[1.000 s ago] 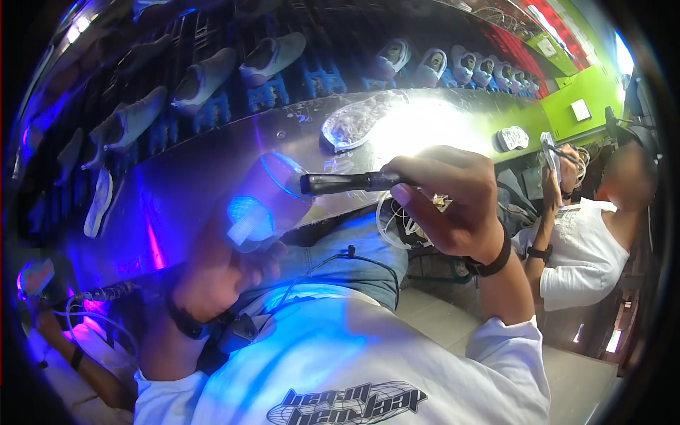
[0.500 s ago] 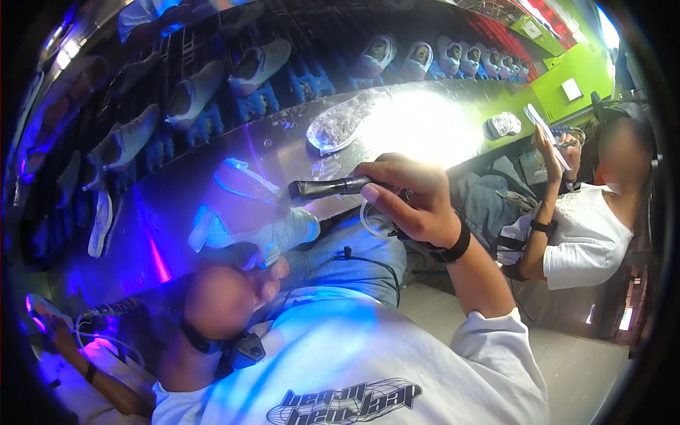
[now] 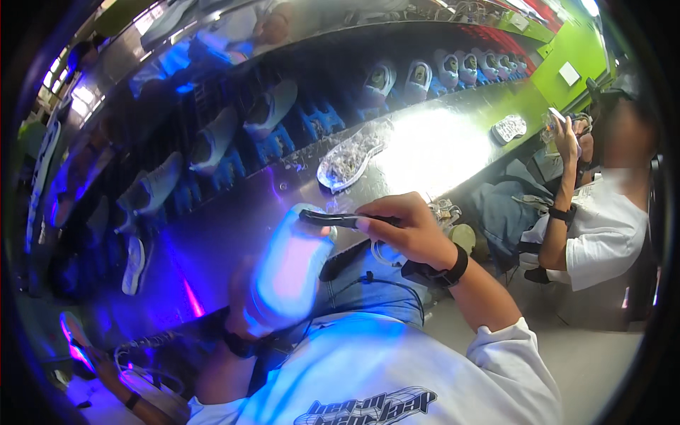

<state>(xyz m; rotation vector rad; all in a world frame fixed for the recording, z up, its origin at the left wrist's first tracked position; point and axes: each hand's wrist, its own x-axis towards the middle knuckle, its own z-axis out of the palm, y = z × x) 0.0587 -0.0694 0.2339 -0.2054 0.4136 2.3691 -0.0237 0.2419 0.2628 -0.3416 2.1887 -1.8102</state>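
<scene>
My left hand [image 3: 244,308] holds a white shoe sole [image 3: 287,269] upright in front of my chest, glowing blue under the lamp. My right hand [image 3: 407,230] grips a slim dark tool [image 3: 329,218] like a pen, its tip touching the top end of the sole. A black band sits on my right wrist. Both hands are over the near edge of the metal workbench [image 3: 234,227].
A clear sole-shaped tray [image 3: 350,156] of small bits lies on the bench. White shoes on blue stands [image 3: 273,106] line the conveyor behind. A seated person in white [image 3: 602,219] works at right, another person's hand [image 3: 106,361] at lower left.
My left hand has raised the sole and turned it upright toward me. The right hand has brought the tool's tip onto its top end.
</scene>
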